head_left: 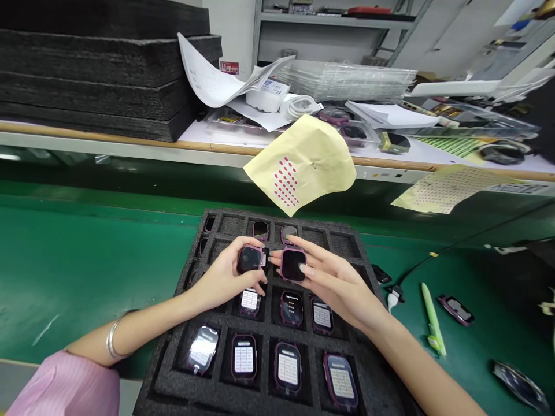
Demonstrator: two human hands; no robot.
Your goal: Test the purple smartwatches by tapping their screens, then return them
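My left hand (232,274) is closed around a purple-framed smartwatch (250,259) with a dark screen. In my right hand (333,277), thumb and fingers grip a second purple-framed smartwatch (291,265), its screen also dark. The two watches are held side by side, a small gap apart, over a black foam tray (260,341). Several more watches sit in the tray's compartments, such as a lit watch (287,368) in the front row and a watch with a dark menu screen (292,307) behind it. Parts of the tray's middle are hidden by my hands.
On the green mat lie a light green pen (431,318), another watch (456,309) and a black cable (418,273). Behind, a shelf edge (173,153) carries stacked black foam (99,81), papers and a white charger (267,95). A yellow sticker sheet (321,150) hangs from it.
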